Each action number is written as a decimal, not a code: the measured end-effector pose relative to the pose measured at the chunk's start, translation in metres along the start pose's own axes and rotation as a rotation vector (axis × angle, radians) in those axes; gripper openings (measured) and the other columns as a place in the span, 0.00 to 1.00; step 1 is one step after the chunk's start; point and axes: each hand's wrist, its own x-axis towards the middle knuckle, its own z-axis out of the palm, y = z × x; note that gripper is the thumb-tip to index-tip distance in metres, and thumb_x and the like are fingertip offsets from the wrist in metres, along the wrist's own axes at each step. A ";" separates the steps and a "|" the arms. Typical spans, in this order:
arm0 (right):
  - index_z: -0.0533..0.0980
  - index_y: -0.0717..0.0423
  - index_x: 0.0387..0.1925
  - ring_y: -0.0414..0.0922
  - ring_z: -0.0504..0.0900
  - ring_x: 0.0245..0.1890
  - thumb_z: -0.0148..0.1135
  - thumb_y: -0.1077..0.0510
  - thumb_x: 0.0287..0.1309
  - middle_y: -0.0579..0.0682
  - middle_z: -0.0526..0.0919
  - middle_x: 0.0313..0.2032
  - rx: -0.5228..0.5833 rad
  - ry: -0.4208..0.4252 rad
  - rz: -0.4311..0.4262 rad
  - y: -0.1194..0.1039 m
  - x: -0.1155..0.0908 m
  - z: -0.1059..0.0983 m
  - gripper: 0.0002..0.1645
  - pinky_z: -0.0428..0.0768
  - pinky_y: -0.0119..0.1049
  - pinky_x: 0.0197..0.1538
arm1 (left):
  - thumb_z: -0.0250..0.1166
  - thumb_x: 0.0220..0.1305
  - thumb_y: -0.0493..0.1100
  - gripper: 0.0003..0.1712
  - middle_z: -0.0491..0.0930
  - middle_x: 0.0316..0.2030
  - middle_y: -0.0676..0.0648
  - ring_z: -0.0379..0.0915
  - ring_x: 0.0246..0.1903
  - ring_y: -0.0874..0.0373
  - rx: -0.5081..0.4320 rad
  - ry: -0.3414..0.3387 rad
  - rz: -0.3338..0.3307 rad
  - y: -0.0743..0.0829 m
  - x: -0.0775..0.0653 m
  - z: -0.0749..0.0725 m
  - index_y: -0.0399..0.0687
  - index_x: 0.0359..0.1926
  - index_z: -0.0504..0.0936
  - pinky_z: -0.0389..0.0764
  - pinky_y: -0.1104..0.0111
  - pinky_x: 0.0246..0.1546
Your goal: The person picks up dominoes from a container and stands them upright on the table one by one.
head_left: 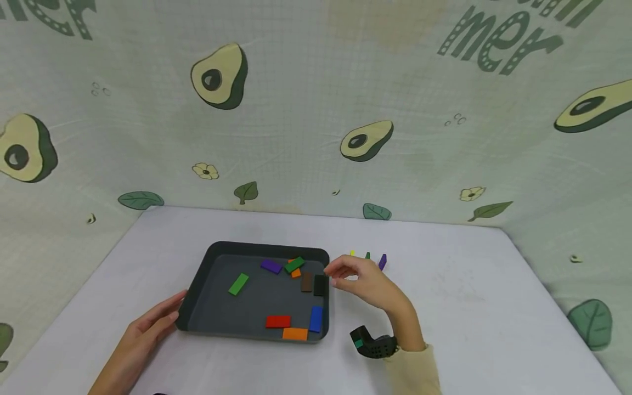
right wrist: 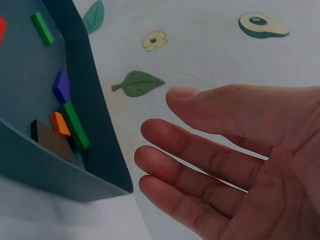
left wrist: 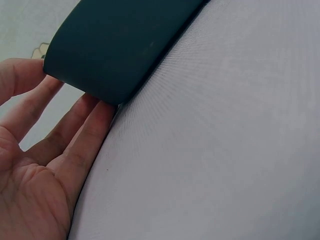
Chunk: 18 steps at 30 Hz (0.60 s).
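Observation:
A dark grey tray (head_left: 207, 296) lies on the table with several coloured blocks in it. My left hand (head_left: 150, 329) rests at its near left corner, thumb tip at the rim and extended fingers along the outer wall, as the left wrist view shows. My right hand (head_left: 362, 280) hovers over the right rim, with thumb and fingers apart and nothing between them in the right wrist view. Nearest to it in the tray are a black block (head_left: 320, 285) and a brown block (head_left: 306, 282). A green block (head_left: 294, 264) lies across an orange block (head_left: 296, 273) by the back wall.
Beyond my right hand, a purple block (head_left: 382, 261), a green piece and a yellow piece (head_left: 352, 253) lie on the white table (head_left: 469, 307), partly hidden. Red (head_left: 278, 321), orange and blue (head_left: 316, 319) blocks sit at the tray's near right. A patterned cloth hangs behind.

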 end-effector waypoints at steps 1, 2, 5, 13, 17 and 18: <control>0.78 0.57 0.44 0.44 0.78 0.42 0.61 0.59 0.59 0.56 0.81 0.43 0.004 -0.028 -0.005 -0.001 0.002 0.003 0.11 0.78 0.35 0.48 | 0.54 0.68 0.50 0.33 0.66 0.56 0.73 0.61 0.52 0.88 -0.003 -0.006 0.001 0.000 0.001 0.000 0.44 0.70 0.57 0.71 0.87 0.47; 0.78 0.58 0.44 0.44 0.78 0.42 0.61 0.59 0.59 0.56 0.81 0.43 0.008 -0.058 -0.018 -0.001 0.003 0.006 0.12 0.78 0.35 0.48 | 0.54 0.69 0.50 0.33 0.66 0.56 0.73 0.62 0.52 0.88 -0.006 -0.012 0.006 0.001 0.001 0.000 0.44 0.70 0.56 0.71 0.87 0.47; 0.77 0.61 0.44 0.43 0.78 0.41 0.61 0.61 0.58 0.57 0.81 0.43 0.032 -0.137 -0.014 -0.003 0.008 0.015 0.13 0.78 0.34 0.47 | 0.54 0.68 0.50 0.33 0.67 0.56 0.74 0.62 0.52 0.87 -0.010 -0.010 0.006 0.000 0.002 0.000 0.44 0.70 0.57 0.71 0.86 0.47; 0.78 0.61 0.45 0.44 0.77 0.41 0.62 0.63 0.56 0.56 0.81 0.44 -0.003 -0.292 0.018 -0.004 0.018 0.035 0.14 0.76 0.27 0.45 | 0.54 0.69 0.48 0.32 0.67 0.56 0.74 0.63 0.53 0.86 -0.018 -0.001 0.025 -0.002 0.002 0.000 0.43 0.69 0.57 0.72 0.86 0.46; 0.79 0.59 0.43 0.36 0.74 0.35 0.64 0.63 0.54 0.53 0.81 0.40 -0.052 -0.335 0.047 -0.006 0.021 0.045 0.13 0.75 0.25 0.41 | 0.54 0.69 0.49 0.33 0.67 0.56 0.73 0.62 0.53 0.87 -0.012 -0.009 0.016 0.000 0.001 0.000 0.44 0.69 0.57 0.72 0.86 0.47; 0.80 0.58 0.42 0.35 0.74 0.34 0.65 0.62 0.53 0.52 0.81 0.39 -0.067 -0.338 0.057 -0.006 0.021 0.047 0.13 0.75 0.25 0.40 | 0.54 0.68 0.50 0.33 0.67 0.56 0.73 0.62 0.52 0.87 -0.007 -0.010 0.008 0.001 0.001 0.001 0.44 0.70 0.57 0.72 0.86 0.47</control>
